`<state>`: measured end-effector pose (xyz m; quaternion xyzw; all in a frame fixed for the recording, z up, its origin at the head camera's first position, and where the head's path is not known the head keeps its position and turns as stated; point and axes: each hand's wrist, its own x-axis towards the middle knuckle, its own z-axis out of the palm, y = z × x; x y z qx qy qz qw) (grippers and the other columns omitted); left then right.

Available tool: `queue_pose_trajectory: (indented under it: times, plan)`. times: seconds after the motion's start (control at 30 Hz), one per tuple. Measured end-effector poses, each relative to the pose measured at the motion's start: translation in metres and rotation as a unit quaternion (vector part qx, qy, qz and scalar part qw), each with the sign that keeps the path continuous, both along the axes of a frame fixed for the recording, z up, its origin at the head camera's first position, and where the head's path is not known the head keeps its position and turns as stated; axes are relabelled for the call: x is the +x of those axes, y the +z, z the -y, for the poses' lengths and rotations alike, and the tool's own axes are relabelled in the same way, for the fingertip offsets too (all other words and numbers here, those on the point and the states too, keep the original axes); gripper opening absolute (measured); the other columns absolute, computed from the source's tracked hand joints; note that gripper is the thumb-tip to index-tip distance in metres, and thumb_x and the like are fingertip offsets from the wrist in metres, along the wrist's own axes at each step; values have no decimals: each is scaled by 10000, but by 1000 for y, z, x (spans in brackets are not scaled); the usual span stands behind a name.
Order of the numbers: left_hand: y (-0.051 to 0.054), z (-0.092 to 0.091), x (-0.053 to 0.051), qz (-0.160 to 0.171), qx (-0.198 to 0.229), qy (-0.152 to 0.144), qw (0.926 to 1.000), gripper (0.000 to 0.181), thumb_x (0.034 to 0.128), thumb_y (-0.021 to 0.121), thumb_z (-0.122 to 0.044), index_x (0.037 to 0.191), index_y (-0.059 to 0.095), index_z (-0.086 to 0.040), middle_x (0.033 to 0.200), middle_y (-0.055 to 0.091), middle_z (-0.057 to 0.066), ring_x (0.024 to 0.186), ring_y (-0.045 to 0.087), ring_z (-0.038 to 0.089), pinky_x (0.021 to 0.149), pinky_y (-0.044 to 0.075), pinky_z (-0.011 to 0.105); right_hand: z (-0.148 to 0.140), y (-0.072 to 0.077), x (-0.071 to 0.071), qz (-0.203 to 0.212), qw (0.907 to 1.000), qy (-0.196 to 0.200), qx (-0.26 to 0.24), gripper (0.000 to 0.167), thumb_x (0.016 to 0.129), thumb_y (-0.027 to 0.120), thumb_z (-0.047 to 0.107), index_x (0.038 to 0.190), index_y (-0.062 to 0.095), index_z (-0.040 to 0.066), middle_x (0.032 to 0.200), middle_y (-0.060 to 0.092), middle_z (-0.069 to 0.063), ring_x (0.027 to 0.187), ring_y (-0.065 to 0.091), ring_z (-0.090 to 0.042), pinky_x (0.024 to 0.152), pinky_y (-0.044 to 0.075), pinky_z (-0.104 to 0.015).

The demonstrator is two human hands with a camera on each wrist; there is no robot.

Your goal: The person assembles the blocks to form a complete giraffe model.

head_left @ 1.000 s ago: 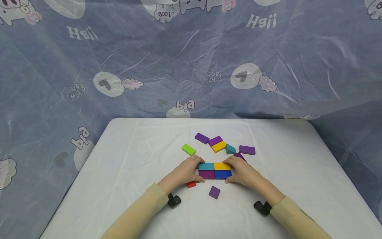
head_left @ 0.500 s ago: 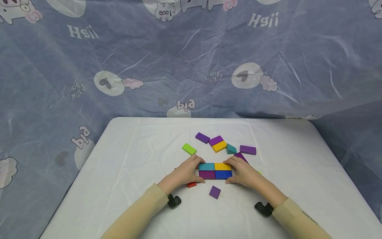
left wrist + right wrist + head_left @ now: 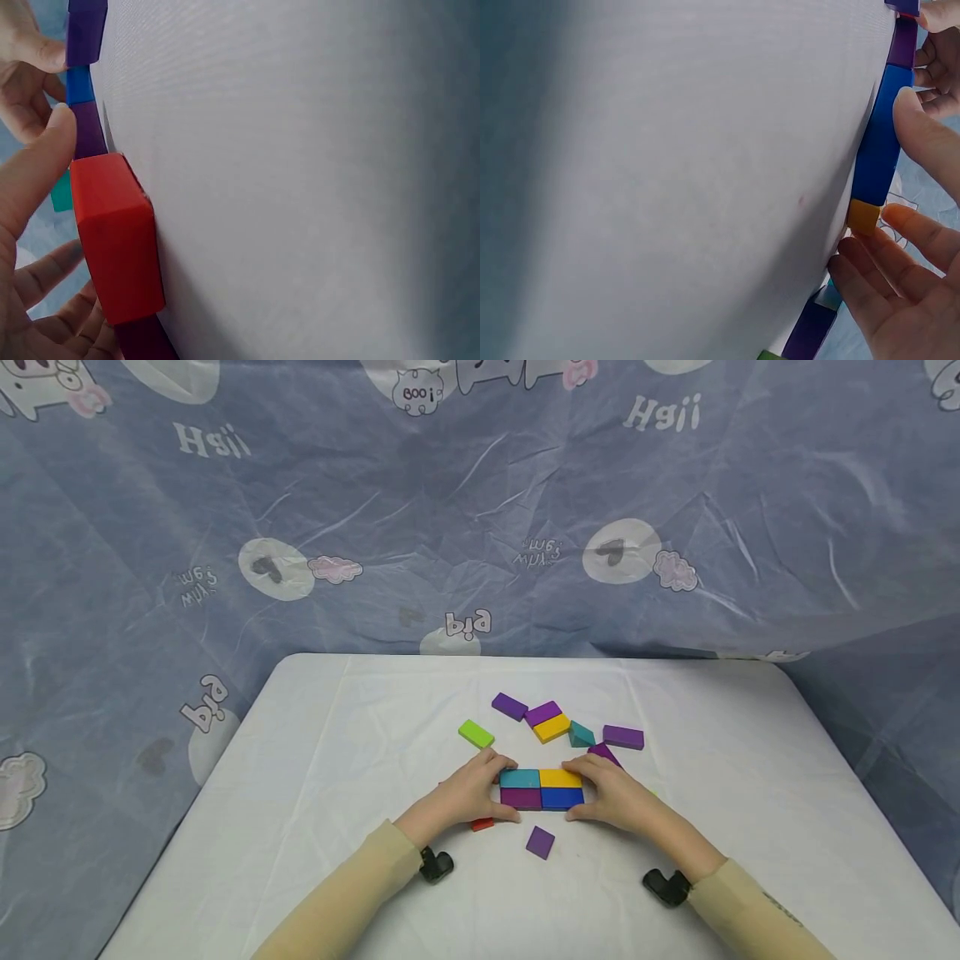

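Four blocks lie together in a two-by-two rectangle: teal point(image 3: 519, 779) and yellow point(image 3: 560, 778) at the back, magenta-purple point(image 3: 520, 799) and blue point(image 3: 562, 799) in front. My left hand point(image 3: 468, 791) grips the rectangle's left end, thumb at the front corner and fingers at the back. At the right end my right hand point(image 3: 615, 791) grips it likewise, its thumb against the blue block point(image 3: 877, 139) in the right wrist view. A red block point(image 3: 118, 240) stands close by the left thumb in the left wrist view.
Behind the hands lie purple blocks point(image 3: 510, 707), a yellow block point(image 3: 552, 728), a teal triangular block point(image 3: 581, 734) and a green block point(image 3: 476, 734). Nearer the front is a small purple block point(image 3: 540, 842). A patterned cloth point(image 3: 420, 510) hangs behind the white table point(image 3: 337, 735).
My left thumb has shifted slightly to the right along the front of the purple block. Both hands otherwise stay at the ends of the rectangle.
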<state>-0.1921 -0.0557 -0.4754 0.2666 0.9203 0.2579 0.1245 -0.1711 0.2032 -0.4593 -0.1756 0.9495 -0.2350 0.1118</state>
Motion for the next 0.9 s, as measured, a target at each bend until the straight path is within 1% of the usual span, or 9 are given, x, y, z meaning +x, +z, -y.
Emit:
queue_pose_trajectory:
  times: [0.13, 0.27, 0.37, 0.43, 0.53, 0.6, 0.67, 0.77, 0.9]
  plan:
    - [4, 5, 1, -24, 142, 104, 9998, 659, 837, 755, -471, 1371, 545, -147, 1270, 559, 34, 1075, 524, 140, 989, 495, 306, -2, 0, 0, -56, 10000, 60, -3, 700, 783, 832, 328, 1364, 567, 43, 1395, 545, -194, 1329, 449, -424, 1076, 398, -601]
    - [11, 19, 1, -92, 438, 310, 9985, 489, 919, 682, -371, 1332, 579, -130, 1296, 569, 54, 1159, 524, 185, 1030, 478, 377, -3, 0, 0, -80, 9999, 88, -32, 682, 789, 828, 319, 1357, 574, 41, 1400, 542, -202, 1343, 432, -438, 1074, 394, -610]
    - [15, 33, 0, -243, 683, 476, 9962, 383, 929, 677, -275, 1268, 619, -107, 1239, 599, 63, 1134, 540, 221, 991, 487, 401, -4, 1, 0, -89, 9999, 102, -60, 673, 789, 829, 314, 1352, 579, 42, 1399, 543, -203, 1339, 435, -440, 1071, 395, -612]
    - [18, 42, 0, -276, 743, 631, 9949, 331, 924, 686, -233, 1226, 643, -105, 1205, 618, 62, 1121, 548, 229, 978, 492, 408, -4, 2, 0, -84, 9999, 104, -72, 670, 789, 829, 311, 1350, 581, 42, 1397, 543, -204, 1335, 438, -439, 1070, 397, -613]
    - [19, 55, 0, -198, 752, 796, 9938, 276, 912, 697, -182, 1176, 667, -106, 1162, 637, 70, 1103, 558, 247, 973, 494, 422, -4, 2, 0, -81, 9999, 97, -84, 668, 790, 829, 308, 1349, 581, 40, 1396, 542, -206, 1330, 443, -437, 1070, 396, -612]
    - [18, 62, 2, -55, 628, 867, 9942, 269, 905, 705, -169, 1166, 675, -114, 1153, 641, 66, 1103, 557, 241, 983, 494, 426, -4, 2, 0, -75, 9999, 81, -87, 667, 790, 829, 306, 1350, 580, 41, 1395, 543, -206, 1327, 446, -434, 1070, 398, -611]
    - [15, 67, 3, 3, 480, 839, 9953, 289, 889, 722, -160, 1171, 676, -114, 1142, 646, 59, 1092, 564, 235, 987, 494, 427, -4, 1, 0, -71, 9999, 69, -100, 668, 789, 830, 304, 1350, 580, 41, 1393, 544, -205, 1323, 449, -431, 1069, 399, -610]
    - [9, 73, 7, -43, 241, 673, 9974, 352, 859, 759, -167, 1195, 673, -108, 1123, 651, 43, 1044, 571, 199, 966, 505, 412, -4, 0, 0, -58, 9999, 43, -119, 667, 787, 832, 298, 1351, 581, 44, 1392, 545, -201, 1317, 455, -423, 1068, 405, -603]
    - [3, 75, 12, -167, 118, 482, 9986, 388, 836, 779, -162, 1206, 675, -105, 1054, 637, 11, 950, 561, 143, 889, 524, 358, -4, -2, 0, -60, 9999, 36, -121, 671, 787, 832, 302, 1355, 579, 49, 1394, 543, -198, 1313, 459, -417, 1064, 413, -597]
